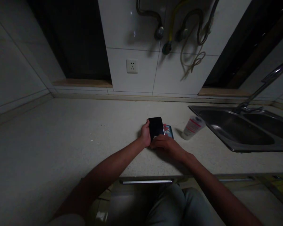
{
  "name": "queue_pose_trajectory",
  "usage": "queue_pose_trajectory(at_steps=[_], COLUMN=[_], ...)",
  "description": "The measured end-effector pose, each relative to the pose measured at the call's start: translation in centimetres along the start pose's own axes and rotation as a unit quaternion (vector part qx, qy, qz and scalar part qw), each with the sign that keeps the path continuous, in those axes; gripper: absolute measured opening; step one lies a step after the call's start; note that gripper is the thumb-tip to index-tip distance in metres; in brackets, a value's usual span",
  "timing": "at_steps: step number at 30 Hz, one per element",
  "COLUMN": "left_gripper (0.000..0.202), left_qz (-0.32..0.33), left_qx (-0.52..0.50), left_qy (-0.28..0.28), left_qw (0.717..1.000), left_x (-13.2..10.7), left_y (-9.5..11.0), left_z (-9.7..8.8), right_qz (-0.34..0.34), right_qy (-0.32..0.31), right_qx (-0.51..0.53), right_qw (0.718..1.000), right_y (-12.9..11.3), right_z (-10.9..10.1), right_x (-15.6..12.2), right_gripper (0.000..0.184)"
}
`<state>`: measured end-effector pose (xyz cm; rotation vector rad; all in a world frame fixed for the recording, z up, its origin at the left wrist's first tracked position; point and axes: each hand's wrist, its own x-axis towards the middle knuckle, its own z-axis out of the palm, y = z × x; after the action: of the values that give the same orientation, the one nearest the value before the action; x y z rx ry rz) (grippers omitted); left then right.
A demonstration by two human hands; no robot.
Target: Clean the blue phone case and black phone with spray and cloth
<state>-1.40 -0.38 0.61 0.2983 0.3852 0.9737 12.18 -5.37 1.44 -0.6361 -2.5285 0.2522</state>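
A black phone (pixel 156 127) with a dark screen is held just above the pale countertop (pixel 89 131). My left hand (pixel 145 134) wraps round its left edge, with fingertips showing at the right edge. My right hand (pixel 163 142) lies over the phone's lower end, fingers curled against it. A small blue flat object (pixel 169 131) lies on the counter right behind the phone, partly hidden by it.
A white bottle with a red label (pixel 192 126) lies on its side to the right. A steel double sink (pixel 240 130) with a tap (pixel 261 89) fills the right end. A wall socket (pixel 132 66) and hanging hoses (pixel 191 37) are on the tiled wall behind.
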Motion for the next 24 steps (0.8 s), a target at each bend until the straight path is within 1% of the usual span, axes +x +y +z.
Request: queue_pose_trajectory(at_steps=[1, 3, 4, 6, 9, 12, 13, 15, 18, 20, 22, 24], left_gripper=[0.067, 0.071, 0.072, 0.07, 0.058, 0.051, 0.048, 0.043, 0.044, 0.047, 0.055, 0.065], left_qz=[-0.001, -0.017, -0.025, -0.032, -0.029, -0.021, -0.016, -0.014, -0.019, -0.021, -0.025, -0.007], left_qx=[0.003, 0.007, 0.009, 0.014, 0.014, 0.002, -0.001, -0.006, -0.015, -0.016, -0.013, -0.009], left_qy=[-0.003, -0.009, -0.009, 0.004, 0.027, 0.027, 0.032, 0.052, 0.077, 0.073, 0.048, 0.019], left_qw=[1.0, 1.0, 1.0, 0.999, 0.999, 0.999, 0.999, 0.998, 0.997, 0.997, 0.998, 1.0], left_x=[0.0, 0.0, 0.0, 0.0, -0.1, -0.1, -0.1, 0.0, 0.1, 0.1, 0.1, 0.2], left_y=[0.0, 0.0, 0.0, 0.2, 0.4, 0.3, 0.3, 0.3, 0.5, 0.7, 0.9, 1.0], left_z=[0.0, -0.2, -0.2, -0.2, 0.1, 0.4, 0.4, 0.5, 0.3, 0.2, 0.2, 0.1], right_qz=[-0.004, 0.005, 0.019, 0.07, 0.146, 0.165, 0.161, 0.138, 0.105, 0.079, 0.035, -0.02], right_qy=[0.003, 0.03, 0.051, 0.104, 0.162, 0.199, 0.202, 0.182, 0.155, 0.141, 0.115, 0.084], right_qx=[0.002, -0.022, -0.044, -0.089, -0.127, -0.148, -0.151, -0.144, -0.109, -0.078, -0.044, -0.01], right_qw=[1.0, 0.999, 0.998, 0.988, 0.968, 0.955, 0.954, 0.963, 0.976, 0.984, 0.992, 0.996], right_y=[-0.1, 0.5, 1.1, 2.7, 4.9, 5.8, 5.8, 5.4, 4.6, 4.1, 3.5, 2.8], right_z=[-0.2, -0.8, -1.1, -1.7, -2.2, -2.0, -1.8, -1.2, -0.3, 0.0, 0.2, 0.2], right_x=[-0.5, -1.0, -1.0, -0.7, 0.7, 2.9, 3.6, 5.0, 5.8, 5.3, 4.1, 2.5], right_gripper=[0.028, 0.028, 0.028, 0.028, 0.023, 0.026, 0.027, 0.028, 0.029, 0.026, 0.025, 0.024])
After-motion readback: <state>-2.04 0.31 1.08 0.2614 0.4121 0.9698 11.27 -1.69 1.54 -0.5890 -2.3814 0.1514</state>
